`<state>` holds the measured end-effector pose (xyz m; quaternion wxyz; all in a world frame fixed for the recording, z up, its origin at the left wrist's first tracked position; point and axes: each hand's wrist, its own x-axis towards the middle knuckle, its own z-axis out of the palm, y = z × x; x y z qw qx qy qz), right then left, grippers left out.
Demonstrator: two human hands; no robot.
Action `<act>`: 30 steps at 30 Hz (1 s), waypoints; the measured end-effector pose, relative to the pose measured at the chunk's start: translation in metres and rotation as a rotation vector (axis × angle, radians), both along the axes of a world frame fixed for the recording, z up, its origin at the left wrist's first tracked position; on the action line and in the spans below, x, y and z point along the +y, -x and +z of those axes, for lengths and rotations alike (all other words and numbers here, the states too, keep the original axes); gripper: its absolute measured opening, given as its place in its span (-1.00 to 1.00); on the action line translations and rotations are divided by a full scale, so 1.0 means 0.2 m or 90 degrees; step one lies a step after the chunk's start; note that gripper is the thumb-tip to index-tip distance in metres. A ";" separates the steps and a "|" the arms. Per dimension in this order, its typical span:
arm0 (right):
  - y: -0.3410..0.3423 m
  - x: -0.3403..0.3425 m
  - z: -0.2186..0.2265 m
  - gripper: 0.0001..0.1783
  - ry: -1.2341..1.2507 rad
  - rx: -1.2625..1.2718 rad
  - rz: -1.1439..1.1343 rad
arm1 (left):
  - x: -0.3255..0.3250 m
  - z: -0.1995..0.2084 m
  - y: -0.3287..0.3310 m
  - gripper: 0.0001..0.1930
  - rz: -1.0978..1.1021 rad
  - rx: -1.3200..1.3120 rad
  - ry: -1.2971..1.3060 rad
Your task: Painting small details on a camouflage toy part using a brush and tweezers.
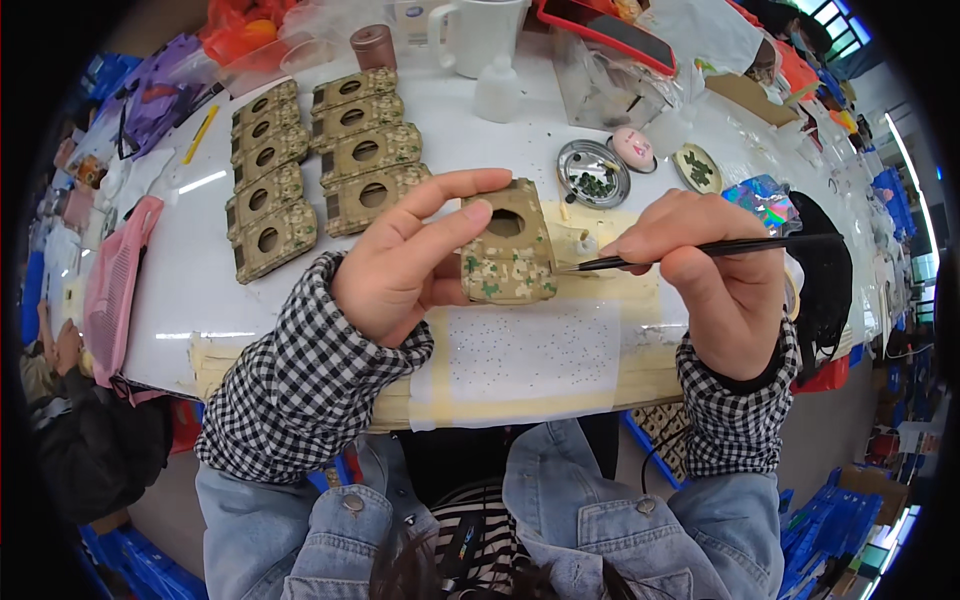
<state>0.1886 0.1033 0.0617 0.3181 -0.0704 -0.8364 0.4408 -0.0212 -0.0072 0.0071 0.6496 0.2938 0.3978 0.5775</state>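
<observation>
My left hand pinches a tan camouflage toy tank hull by its left side. The hull is held tilted above the table, its round hole facing up and green and pale blocky patches along its near end. In my right hand is a pair of thin black tweezers, gripped like a pen. Their tip is at the hull's lower right edge; whether it touches, or pinches anything, is too small to tell. Below the hull, a white sheet sprinkled with tiny dark specks is taped to the table edge.
Two rows of similar hulls stand at the left. A round dish with dark green bits, a smaller dish and a pink egg-shaped thing lie at the right. Farther back are a white jug, a bottle and a red-cased phone.
</observation>
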 end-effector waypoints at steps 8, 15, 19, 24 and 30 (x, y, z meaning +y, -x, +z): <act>0.09 0.02 -0.02 -0.85 0.058 -0.036 0.072 | -0.01 -0.01 0.00 -0.58 -0.025 0.045 0.020; 0.10 0.01 -0.04 -0.88 0.055 -0.030 0.083 | 0.00 -0.02 0.00 -0.58 -0.036 0.064 0.016; 0.11 0.01 -0.05 -0.87 0.052 -0.024 0.085 | 0.00 -0.01 0.00 -0.58 -0.034 0.067 0.022; 0.11 0.01 -0.05 -0.87 0.032 -0.036 0.078 | 0.00 -0.02 0.00 -0.58 -0.038 0.061 0.020; 0.11 0.01 -0.05 -0.87 0.042 -0.020 0.083 | 0.00 -0.02 0.00 -0.58 -0.035 0.067 0.018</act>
